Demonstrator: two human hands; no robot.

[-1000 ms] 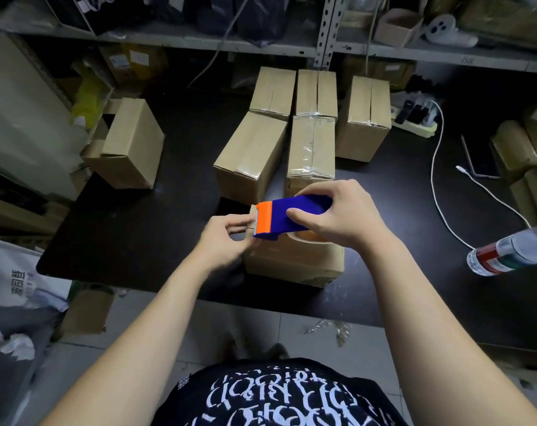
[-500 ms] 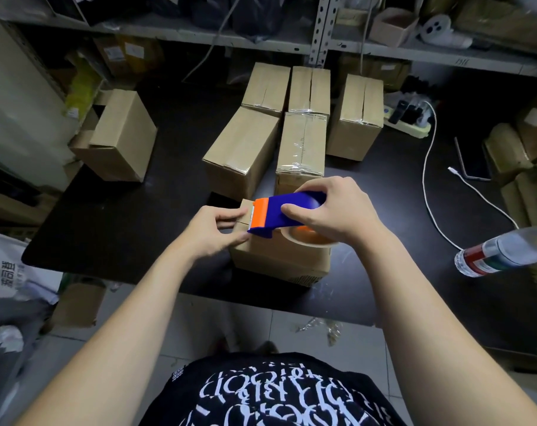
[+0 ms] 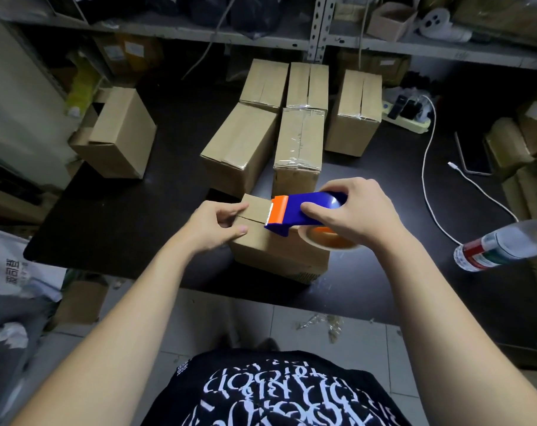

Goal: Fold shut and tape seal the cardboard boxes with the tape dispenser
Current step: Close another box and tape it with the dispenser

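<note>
A small cardboard box (image 3: pixel 276 250) lies near the front edge of the black table (image 3: pixel 123 216), its top flaps folded shut with the seam showing. My left hand (image 3: pixel 213 226) grips the box's left end, fingers curled over the flaps. My right hand (image 3: pixel 353 210) holds the blue and orange tape dispenser (image 3: pixel 295 212) above the right half of the box top, its orange blade end pointing left along the seam. The tape roll (image 3: pixel 328 238) hangs under my right hand. Several taped boxes (image 3: pixel 298 142) stand behind.
A box (image 3: pixel 119 133) with an open end sits at the table's left. A white cable (image 3: pixel 427 167) and power strip (image 3: pixel 408 118) lie at the right, beside a plastic bottle (image 3: pixel 500 247). Shelves (image 3: pixel 384 41) with boxes run along the back. Bags (image 3: pixel 12 272) lie on the floor, left.
The dispenser has slid right along the box top, uncovering the left part of the seam. My left hand has settled on the box's left end.
</note>
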